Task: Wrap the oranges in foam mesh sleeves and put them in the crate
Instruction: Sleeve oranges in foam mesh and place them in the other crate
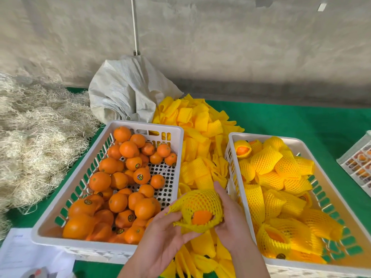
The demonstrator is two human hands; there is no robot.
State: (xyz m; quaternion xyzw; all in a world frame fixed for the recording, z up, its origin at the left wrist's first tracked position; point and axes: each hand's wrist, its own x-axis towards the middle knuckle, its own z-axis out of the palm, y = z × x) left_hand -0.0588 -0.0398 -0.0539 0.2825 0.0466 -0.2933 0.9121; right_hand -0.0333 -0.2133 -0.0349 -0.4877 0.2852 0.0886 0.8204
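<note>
Over green cloth (281, 121), between two crates, our left hand (160, 235) and right hand (230, 215) cup, seemingly loosely, a sleeve (200, 203) around an orange (201, 217).

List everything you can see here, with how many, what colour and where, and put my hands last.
bare oranges: dozens, orange, left crate
left crate: one, white
wrapped oranges: many, yellow sleeves, right crate
right crate: one, white
loose sleeves: heap, yellow, between crates
sack: one, grey-white, behind
straw: pile, beige, left
table cover: green
held orange: one, half sleeved
left hand: under it
right hand: grips sleeve
</note>
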